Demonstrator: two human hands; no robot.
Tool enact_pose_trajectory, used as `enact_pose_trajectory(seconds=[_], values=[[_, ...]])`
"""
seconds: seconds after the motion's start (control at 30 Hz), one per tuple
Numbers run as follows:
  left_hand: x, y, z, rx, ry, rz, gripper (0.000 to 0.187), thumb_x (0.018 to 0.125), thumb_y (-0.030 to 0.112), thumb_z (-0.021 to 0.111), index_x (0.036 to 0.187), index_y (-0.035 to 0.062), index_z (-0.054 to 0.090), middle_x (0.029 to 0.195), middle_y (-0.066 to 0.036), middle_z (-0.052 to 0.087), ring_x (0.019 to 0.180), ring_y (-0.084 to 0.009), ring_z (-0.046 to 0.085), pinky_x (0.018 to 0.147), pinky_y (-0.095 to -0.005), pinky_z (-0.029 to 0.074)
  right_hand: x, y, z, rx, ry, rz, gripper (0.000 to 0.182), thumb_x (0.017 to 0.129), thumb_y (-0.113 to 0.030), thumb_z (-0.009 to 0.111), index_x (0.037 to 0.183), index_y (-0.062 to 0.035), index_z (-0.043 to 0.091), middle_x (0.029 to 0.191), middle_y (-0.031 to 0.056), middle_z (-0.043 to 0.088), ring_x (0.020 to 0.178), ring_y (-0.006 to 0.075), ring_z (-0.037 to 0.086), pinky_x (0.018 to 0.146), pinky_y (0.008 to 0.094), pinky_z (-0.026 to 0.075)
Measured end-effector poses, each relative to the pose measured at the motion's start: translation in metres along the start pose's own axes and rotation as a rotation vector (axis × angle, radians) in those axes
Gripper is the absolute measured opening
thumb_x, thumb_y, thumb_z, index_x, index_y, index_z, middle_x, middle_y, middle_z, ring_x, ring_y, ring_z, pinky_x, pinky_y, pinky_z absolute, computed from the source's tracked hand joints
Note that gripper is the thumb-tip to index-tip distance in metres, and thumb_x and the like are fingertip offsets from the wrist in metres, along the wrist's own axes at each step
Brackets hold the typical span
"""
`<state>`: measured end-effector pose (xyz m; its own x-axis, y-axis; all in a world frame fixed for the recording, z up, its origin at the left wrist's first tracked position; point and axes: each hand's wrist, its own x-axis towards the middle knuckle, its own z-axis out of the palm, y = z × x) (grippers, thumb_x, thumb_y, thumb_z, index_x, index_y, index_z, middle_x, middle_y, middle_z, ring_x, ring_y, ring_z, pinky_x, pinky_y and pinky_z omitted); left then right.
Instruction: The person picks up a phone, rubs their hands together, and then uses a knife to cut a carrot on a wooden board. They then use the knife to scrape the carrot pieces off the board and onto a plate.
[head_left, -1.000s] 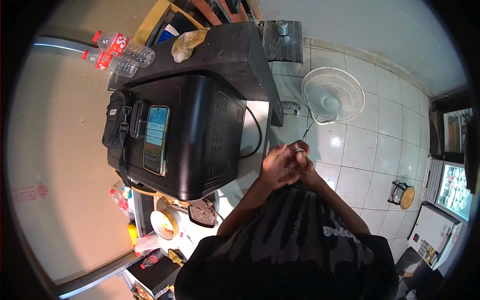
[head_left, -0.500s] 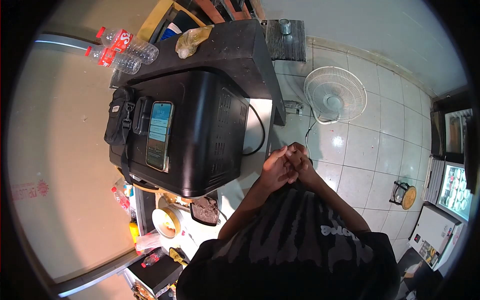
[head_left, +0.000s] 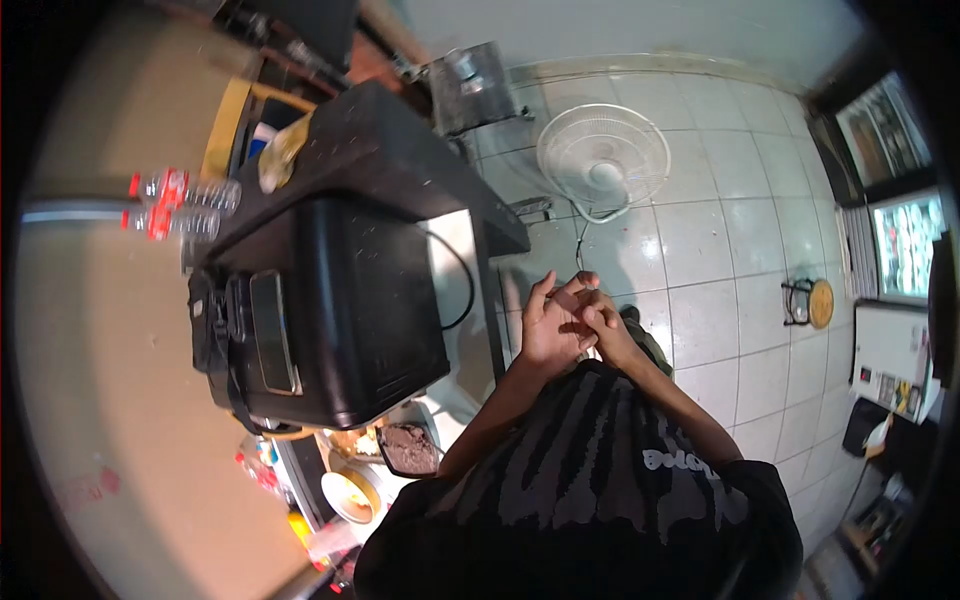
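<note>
Fingers of the left hand [head_left: 552, 335] are spread and bent, its palm turned up, while the right hand [head_left: 612, 338] comes in against it with curled fingers; the two touch in front of the black shirt [head_left: 590, 450]. Neither is clenched; whether something small sits between them cannot be told. They are in the air, just past the right edge of the white counter [head_left: 455, 275]. Nearest to them on that counter is a big black appliance [head_left: 385, 310] with vents in its side, standing to the left and apart from both hands. A phone [head_left: 273, 333] lies on its top, just beside a black pouch [head_left: 209, 320]. A dark cable [head_left: 470, 290] loops out over the counter toward its right edge. Past the appliance's far side, a dark raised ledge [head_left: 390, 160] bears a knotted plastic bag [head_left: 284, 155] near its left edge, with two red-capped bottles [head_left: 172, 222] close to its left end. On the near side of the appliance sit a black tray [head_left: 408, 449] of brownish food and, to its left, a pale bowl [head_left: 350, 495]. A white fan [head_left: 603, 160] stands on the tiled floor [head_left: 700, 240] beyond the hands, with a round stool [head_left: 820, 304] well off to the right.
</note>
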<state>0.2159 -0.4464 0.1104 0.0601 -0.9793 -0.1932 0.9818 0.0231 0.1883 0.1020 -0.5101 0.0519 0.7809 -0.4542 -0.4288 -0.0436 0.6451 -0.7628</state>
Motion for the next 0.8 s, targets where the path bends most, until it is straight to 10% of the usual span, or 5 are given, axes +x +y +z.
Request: enact_pose_trajectory(seconds=[0.2,0.43,0.6,0.73,0.8], values=[[0.064,-0.066,0.038,0.300,-0.034,-0.164,0.056,0.100,0.057,0.037,0.076,0.0082,0.049,0.093,-0.014,0.063,0.097,-0.0306,0.069,0.049,-0.0251,0.048,-0.041,-0.028,-0.075,0.330,0.000,-0.166,0.043,0.095,-0.041,0.068,0.107,-0.0011,0.057,0.104,0.0107,0.063,0.059,0.0163,0.061,0.057,0.0237,0.058],[0.175,-0.240,0.064,0.432,-0.298,-0.559,0.062,0.102,0.055,0.033,0.088,-0.0012,0.055,0.108,-0.029,0.064,0.087,-0.0320,0.068,0.048,-0.0267,0.051,-0.151,-0.065,-0.238,0.101,0.311,-0.364,0.036,0.101,-0.039,0.060,0.098,-0.0027,0.061,0.085,0.0072,0.062,0.057,0.0141,0.062,0.043,0.0219,0.050],[0.228,-0.408,0.101,0.601,-0.477,-0.859,0.058,0.103,0.049,0.038,0.100,-0.0036,0.062,0.106,-0.023,0.066,0.087,-0.0223,0.066,0.055,-0.0243,0.051,-0.272,-0.096,-0.336,0.408,0.514,-0.684,0.028,0.095,-0.024,0.067,0.106,0.0019,0.065,0.117,0.0180,0.068,0.111,0.0228,0.065,0.095,0.0318,0.052],[0.241,-0.511,0.124,0.582,-0.631,-1.097,0.056,0.105,0.045,0.036,0.109,-0.0047,0.062,0.110,-0.022,0.065,0.092,-0.0218,0.066,0.057,-0.0252,0.052,-0.317,-0.052,-0.388,0.582,1.016,-0.761,0.025,0.093,-0.033,0.069,0.090,-0.0079,0.068,0.067,-0.0002,0.060,0.049,0.0097,0.052,0.041,0.0237,0.034],[0.251,-0.550,0.130,0.583,-0.677,-1.220,0.055,0.106,0.045,0.036,0.113,-0.0040,0.060,0.111,-0.021,0.066,0.099,-0.0231,0.067,0.058,-0.0264,0.053,-0.343,-0.047,-0.419,0.646,0.949,-0.866,0.026,0.094,-0.028,0.068,0.101,-0.0036,0.067,0.092,0.0079,0.064,0.079,0.0159,0.059,0.067,0.0270,0.044]])
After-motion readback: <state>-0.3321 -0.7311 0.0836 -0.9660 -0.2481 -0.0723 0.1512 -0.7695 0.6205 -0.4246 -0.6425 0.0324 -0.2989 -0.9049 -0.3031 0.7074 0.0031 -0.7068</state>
